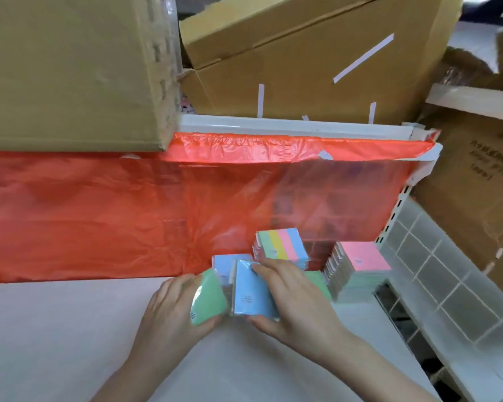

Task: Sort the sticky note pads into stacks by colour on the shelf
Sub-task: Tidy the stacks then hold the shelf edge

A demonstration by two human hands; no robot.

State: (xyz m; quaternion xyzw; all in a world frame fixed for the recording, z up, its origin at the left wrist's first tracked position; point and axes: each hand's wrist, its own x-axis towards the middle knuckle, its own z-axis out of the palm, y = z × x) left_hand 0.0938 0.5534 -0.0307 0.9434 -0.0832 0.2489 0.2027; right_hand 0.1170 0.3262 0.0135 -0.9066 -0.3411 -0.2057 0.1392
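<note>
Two hands — left hand [173,306] on green pad [208,300], right hand [291,303] on blue pad [251,294]

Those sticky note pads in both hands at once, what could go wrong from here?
1. The left hand grips a green pad tilted on edge; in its glossy wrap it might slip.
2. The right hand holds a blue pad close to the pink-topped stack, whose pads lean unevenly; a nudge could topple it.
3. The red plastic sheet hangs low, so it may hide stacks behind.
</note>
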